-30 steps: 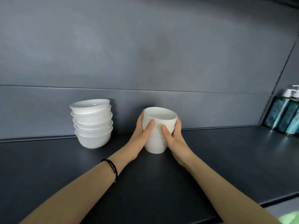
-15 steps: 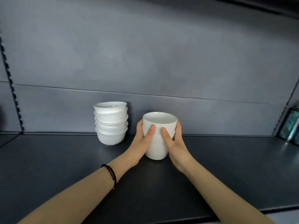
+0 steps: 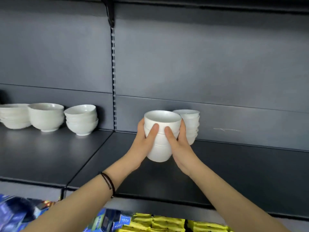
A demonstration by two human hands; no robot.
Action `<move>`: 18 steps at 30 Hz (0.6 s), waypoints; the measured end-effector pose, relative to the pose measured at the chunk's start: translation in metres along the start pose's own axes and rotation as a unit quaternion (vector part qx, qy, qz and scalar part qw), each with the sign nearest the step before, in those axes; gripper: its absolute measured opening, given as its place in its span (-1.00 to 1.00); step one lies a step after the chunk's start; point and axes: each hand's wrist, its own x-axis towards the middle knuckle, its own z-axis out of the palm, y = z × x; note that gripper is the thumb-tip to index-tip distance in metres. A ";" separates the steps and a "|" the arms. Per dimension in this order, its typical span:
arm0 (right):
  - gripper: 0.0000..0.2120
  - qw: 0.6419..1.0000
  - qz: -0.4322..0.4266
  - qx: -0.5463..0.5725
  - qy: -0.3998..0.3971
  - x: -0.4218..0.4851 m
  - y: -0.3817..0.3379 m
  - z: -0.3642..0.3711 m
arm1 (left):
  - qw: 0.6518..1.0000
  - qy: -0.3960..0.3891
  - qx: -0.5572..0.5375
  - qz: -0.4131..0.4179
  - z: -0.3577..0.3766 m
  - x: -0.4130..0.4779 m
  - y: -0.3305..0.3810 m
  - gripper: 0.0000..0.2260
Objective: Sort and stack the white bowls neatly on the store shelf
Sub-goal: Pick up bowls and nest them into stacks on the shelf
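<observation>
Our left hand (image 3: 143,144) and right hand (image 3: 179,146) clasp the stack of white bowls (image 3: 160,148), so we do best to hold it level and lower it gently, clear of the neighbouring stack (image 3: 192,126).

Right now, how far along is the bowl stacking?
Done: a back stack and two left stacks stand on the shelf. In hand: left hand and right hand grip the held stack. Left: set it in place, probably beside the back stack, and straighten the tilted stack.
</observation>
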 end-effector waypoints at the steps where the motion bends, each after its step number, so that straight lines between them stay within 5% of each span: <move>1: -0.24 1.000 -0.001 0.005 -0.011 -0.001 0.003 0.022 | 1.000 0.009 0.008 0.000 -0.022 -0.007 0.004 -0.51; 12: -0.17 0.991 0.026 0.063 -0.111 -0.020 0.030 0.249 | 0.992 0.108 0.062 0.027 -0.235 -0.087 0.042 -0.36; 18: -0.38 0.985 0.040 0.062 -0.156 -0.009 0.051 0.334 | 0.980 0.176 0.086 0.034 -0.314 -0.108 0.049 -0.40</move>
